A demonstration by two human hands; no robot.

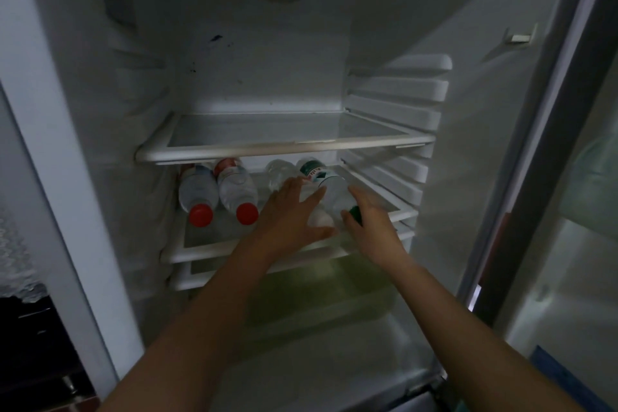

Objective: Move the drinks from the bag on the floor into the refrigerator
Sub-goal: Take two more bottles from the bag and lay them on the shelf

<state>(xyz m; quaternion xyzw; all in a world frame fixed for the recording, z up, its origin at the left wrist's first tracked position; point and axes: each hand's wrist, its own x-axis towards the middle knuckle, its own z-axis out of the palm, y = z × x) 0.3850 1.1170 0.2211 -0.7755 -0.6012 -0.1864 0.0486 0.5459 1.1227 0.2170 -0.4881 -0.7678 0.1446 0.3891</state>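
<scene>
The refrigerator stands open before me. On its middle shelf [187, 252] lie two clear bottles with red caps [200, 196] [238, 192], caps toward me. Right of them lies a clear bottle with a white cap [279, 172], and my left hand [291, 216] rests on top of it, fingers spread. Beside it lies a bottle with a green label and green cap [329, 186]. My right hand [366, 222] grips this bottle at its cap end. The bag on the floor is out of view.
An upper glass shelf [284, 147] sits bare just above the bottles. Below the middle shelf is a pale drawer [317, 298]. Shelf rails [401, 90] line the right wall. The open door [568, 177] stands at the right.
</scene>
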